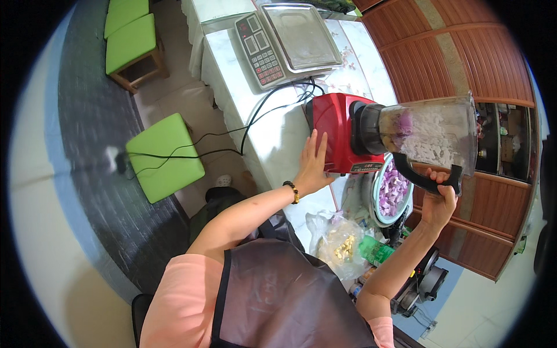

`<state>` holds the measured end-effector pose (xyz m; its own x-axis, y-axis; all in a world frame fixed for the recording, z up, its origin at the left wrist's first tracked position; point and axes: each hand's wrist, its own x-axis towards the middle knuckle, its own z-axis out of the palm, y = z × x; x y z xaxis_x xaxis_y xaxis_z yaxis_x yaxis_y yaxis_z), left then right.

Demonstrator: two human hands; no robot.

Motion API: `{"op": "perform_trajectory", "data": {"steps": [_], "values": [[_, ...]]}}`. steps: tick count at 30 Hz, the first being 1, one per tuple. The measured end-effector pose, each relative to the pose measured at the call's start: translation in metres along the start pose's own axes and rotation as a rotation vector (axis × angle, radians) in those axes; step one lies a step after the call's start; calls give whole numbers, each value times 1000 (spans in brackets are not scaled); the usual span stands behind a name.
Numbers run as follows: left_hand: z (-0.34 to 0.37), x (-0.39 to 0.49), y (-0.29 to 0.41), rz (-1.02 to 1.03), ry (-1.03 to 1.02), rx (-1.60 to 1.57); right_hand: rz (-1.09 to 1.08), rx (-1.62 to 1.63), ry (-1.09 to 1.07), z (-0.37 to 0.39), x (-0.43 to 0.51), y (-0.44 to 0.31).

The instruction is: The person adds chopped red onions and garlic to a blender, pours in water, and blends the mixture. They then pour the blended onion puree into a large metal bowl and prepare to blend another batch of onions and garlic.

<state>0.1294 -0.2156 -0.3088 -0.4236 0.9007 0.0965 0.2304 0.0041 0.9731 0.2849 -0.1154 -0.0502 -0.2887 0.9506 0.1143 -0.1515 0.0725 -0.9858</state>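
Observation:
A blender with a red motor base [333, 130] stands on the table. My left hand [314, 167] rests on the side of the base with its fingers spread. My right hand [439, 198] is closed around the black handle [409, 174] of the clear blender jar [452, 126]. Pale, wet-looking pulp coats the inside of the jar, with purple onion pieces [404, 124] nearer its black collar [365, 128]. The jar appears seated on the base. Beside the blender is a pale blue-green bowl [379, 213] full of chopped purple onion [394, 189].
A plastic bag [333, 230] of peeled garlic cloves [345, 248] and a green bottle [376, 251] lie near me. A digital scale [300, 39] sits behind the blender. Black cables [248, 130] cross from the table to a green stool [167, 158]. Wooden cabinets [435, 52] stand beyond.

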Motion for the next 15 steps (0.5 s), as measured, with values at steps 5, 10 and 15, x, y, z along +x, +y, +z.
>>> {"op": "perform_trajectory", "data": {"steps": [5,10,15], "values": [[-29,-5,-18,-18,-48,64,-133,37,136,-4,4,14],[-65,-9,-36,-44,17,79,-236,45,137,-24,20,9],[-82,-17,-50,-86,18,132,-192,31,32,-68,55,-1]]}}
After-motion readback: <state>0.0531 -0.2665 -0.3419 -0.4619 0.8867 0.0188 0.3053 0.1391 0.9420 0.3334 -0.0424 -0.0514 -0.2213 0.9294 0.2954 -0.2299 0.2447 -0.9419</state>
